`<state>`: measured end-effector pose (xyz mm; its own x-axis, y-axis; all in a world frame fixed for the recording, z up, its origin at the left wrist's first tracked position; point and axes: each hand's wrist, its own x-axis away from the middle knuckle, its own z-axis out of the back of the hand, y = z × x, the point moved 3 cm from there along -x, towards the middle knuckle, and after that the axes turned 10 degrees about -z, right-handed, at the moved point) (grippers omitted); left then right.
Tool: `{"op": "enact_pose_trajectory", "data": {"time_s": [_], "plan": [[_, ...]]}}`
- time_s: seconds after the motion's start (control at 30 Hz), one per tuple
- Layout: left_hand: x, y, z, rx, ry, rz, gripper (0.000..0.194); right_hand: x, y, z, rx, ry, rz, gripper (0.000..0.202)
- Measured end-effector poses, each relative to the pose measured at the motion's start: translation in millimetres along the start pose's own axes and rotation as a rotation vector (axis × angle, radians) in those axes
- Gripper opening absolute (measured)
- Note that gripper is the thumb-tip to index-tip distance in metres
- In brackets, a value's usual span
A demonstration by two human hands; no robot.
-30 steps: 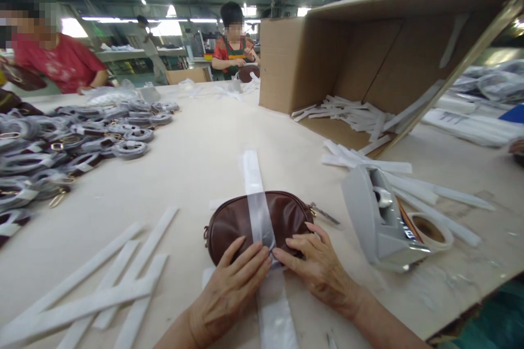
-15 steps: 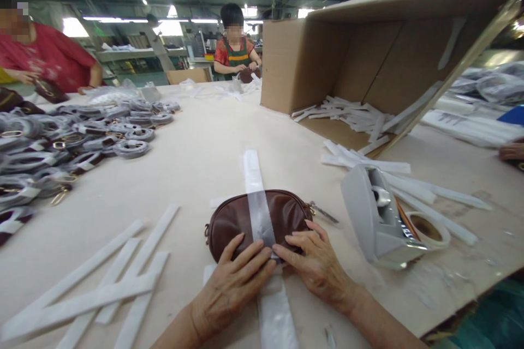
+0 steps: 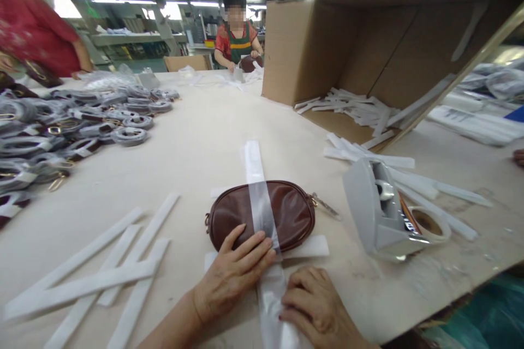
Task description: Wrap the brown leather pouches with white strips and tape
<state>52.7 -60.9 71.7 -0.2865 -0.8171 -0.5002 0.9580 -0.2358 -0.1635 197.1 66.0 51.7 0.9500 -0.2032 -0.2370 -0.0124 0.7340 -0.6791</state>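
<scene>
A dark brown oval leather bag (image 3: 290,210) lies flat on the table, with small metal rings at both ends. A long white strip (image 3: 254,161) runs across its middle and looks translucent over the leather. My left hand (image 3: 235,275) is open, its fingers flat on the bag's near edge and the strip. Closer to me, my right hand (image 3: 313,305) has curled fingers at the right edge of the strip's near end and appears to pinch it. Another white strip (image 3: 313,246) pokes out beneath the bag on the right.
A grey tape dispenser (image 3: 368,212) stands at right, before a cardboard box (image 3: 286,54) on its side with white strips inside. Several loose strips (image 3: 98,283) lie at left. Wrapped coiled straps (image 3: 131,135) are heaped at far left. Two people work across the table.
My right hand has left the bag and moved down toward me to the strip's near end, its fingers now curled. My left hand stays on the bag.
</scene>
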Motion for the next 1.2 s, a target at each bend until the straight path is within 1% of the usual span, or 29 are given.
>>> {"op": "enact_pose_trajectory", "data": {"time_s": [0.1, 0.2, 0.3, 0.43, 0.5, 0.53, 0.67, 0.77, 0.83, 0.93, 1.03, 1.2], "plan": [[-1, 0, 0.5, -0.011, 0.009, 0.002, 0.038, -3, 5, -8, -0.039, 0.002, -0.066, 0.039], [-1, 0, -0.2, -0.016, 0.031, 0.012, 0.037, -4, 3, -6, -0.069, 0.06, -0.07, 0.039], [0, 1, -1.4, -0.019, 0.031, 0.012, 0.038, -7, -3, -1, -0.087, 0.084, -0.013, 0.028], [2, 1, -2.8, -0.022, 0.014, 0.009, 0.038, -13, -9, 1, -0.12, 0.077, 0.104, 0.015], [3, 1, -3.5, -0.026, 0.006, 0.001, 0.039, -16, -10, 1, -0.182, 0.043, 0.141, 0.012], [3, 1, -3.6, -0.025, 0.007, 0.002, 0.04, -18, -10, 1, -0.223, 0.02, 0.137, 0.012], [2, 1, -2.3, -0.022, 0.025, 0.013, 0.038, -21, -7, 6, -0.39, -0.092, -0.001, 0.014], [0, 2, -1.7, -0.039, 0.013, 0.009, 0.037, -20, -7, 12, -0.451, -0.187, -0.052, 0.025], [0, 2, -1.6, -0.055, 0.018, 0.013, 0.037, -20, -7, 12, -0.459, -0.205, -0.041, 0.035], [0, 2, -2.0, -0.042, 0.041, 0.042, 0.034, -20, -4, 8, -0.402, -0.145, 0.026, 0.036], [1, 3, -2.6, -0.016, 0.044, 0.045, 0.033, -22, -5, 5, -0.304, -0.036, 0.156, 0.027], [0, 2, -2.1, -0.018, 0.039, 0.058, 0.032, -31, -18, 12, -0.046, 0.168, 0.336, 0.024]]}}
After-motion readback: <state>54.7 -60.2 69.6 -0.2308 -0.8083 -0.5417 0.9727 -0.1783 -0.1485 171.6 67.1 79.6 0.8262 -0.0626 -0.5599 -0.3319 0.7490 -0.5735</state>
